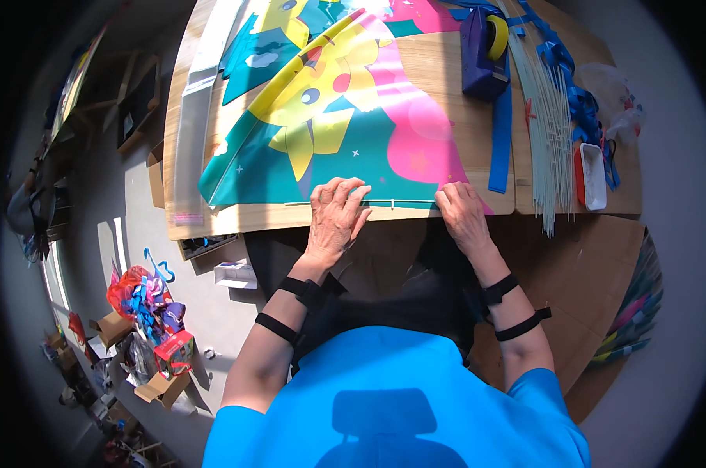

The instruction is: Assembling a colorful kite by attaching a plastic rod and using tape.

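A triangular kite sail (345, 148), teal, pink and yellow with a printed cartoon figure, lies on the wooden table with its long side along the near edge. A thin white rod (400, 200) runs along that side, with a small white piece across it near the middle. My left hand (337, 214) rests over the rod and the sail's edge, its fingers bent but apart. At the sail's near right corner, my right hand (462, 214) has its fingers closed on the edge. Its fingertips hide whether the rod's end is in the grip too.
More printed sails (271, 54) lie farther back. A purple tape dispenser (484, 54) with yellow tape stands to the right, beside a bundle of thin pale rods (549, 148), blue ribbon (579, 101) and a red-and-white tray (592, 175). Clear plastic (193, 140) lies left; boxes (164, 388) are on the floor.
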`<state>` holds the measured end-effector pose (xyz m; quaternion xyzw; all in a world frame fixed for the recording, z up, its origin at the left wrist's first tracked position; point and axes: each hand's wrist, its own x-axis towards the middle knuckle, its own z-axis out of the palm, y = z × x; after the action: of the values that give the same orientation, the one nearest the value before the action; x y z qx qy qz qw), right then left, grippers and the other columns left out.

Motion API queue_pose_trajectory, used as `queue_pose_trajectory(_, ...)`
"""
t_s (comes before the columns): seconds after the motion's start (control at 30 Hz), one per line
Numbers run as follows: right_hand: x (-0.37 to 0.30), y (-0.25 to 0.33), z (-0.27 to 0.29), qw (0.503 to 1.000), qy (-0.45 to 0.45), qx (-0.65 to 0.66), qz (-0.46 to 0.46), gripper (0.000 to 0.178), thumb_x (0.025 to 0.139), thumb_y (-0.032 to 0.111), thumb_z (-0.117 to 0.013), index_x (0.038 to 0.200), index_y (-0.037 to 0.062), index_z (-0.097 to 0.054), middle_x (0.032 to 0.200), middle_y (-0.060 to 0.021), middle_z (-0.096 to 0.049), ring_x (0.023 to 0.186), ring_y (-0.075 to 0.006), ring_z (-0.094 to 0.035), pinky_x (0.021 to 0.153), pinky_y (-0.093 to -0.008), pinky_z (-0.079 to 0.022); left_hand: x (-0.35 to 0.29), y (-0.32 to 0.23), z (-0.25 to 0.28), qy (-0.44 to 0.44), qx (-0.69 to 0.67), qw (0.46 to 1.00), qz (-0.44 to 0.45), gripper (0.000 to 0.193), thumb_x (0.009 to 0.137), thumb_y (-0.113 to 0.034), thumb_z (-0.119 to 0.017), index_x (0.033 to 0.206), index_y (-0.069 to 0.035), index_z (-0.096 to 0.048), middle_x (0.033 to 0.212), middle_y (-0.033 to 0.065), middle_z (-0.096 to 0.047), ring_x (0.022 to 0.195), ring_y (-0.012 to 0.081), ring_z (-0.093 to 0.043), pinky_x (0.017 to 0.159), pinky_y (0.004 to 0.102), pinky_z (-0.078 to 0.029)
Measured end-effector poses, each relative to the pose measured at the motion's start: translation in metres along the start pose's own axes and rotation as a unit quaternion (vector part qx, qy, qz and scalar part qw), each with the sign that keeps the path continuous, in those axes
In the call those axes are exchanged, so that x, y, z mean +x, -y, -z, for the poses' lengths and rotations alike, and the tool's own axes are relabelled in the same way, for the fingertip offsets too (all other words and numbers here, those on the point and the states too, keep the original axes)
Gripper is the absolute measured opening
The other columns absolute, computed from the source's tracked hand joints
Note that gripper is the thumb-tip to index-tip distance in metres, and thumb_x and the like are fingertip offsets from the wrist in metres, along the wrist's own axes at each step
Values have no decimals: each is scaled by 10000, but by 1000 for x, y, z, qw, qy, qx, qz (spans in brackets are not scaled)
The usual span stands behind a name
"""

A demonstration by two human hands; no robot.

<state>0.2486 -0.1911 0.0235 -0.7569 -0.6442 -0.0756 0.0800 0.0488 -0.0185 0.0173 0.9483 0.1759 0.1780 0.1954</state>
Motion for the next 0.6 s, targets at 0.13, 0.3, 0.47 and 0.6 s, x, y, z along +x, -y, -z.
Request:
queue_pose_trajectory(0.13, -3, 1, -3, 998, -14, 49, -37, 69, 743, 81, -549, 804, 69, -517, 805, -75, -472, 807, -218, -511, 809, -335, -427, 18, -6, -11, 46, -45, 998, 8, 423, 761, -251, -727, 1139, -151, -566, 1153, 48, -527, 1140, 263, -450, 993, 417, -269)
queue_pose_trajectory(0.3, 1, 8, 0, 998, -20, 50, -38, 70, 746, 71, -543, 808, 77, -512, 799, -73, -463, 808, -215, -504, 797, -341, -414, 24, -7, -21, 59, -50, 997, -15, 290, 744, -258, -742, 984, -154, -616, 1058, 33, -554, 1072, 233, -485, 939, 398, -289)
queue_pose_trajectory(0.47, 3, 7, -1, 999, -25, 32, -32, 74, 757, 89, -540, 826, 91, -514, 816, -59, -472, 841, -204, -504, 832, -337, -391, 25, -5, -23, 20, -42, 999, -20, 246, 731, -198, -750, 943, -163, -630, 981, 4, -570, 1013, 204, -514, 919, 394, -288)
queue_pose_trajectory(0.6, 1, 5, -5, 999, -24, 28, -28, 78, 761, 96, -541, 836, 93, -517, 827, -53, -479, 860, -197, -509, 847, -335, -384, 25, -3, -23, 8, -31, 999, -31, 243, 734, -184, -746, 947, -170, -630, 966, -8, -576, 1002, 190, -522, 914, 392, -288)
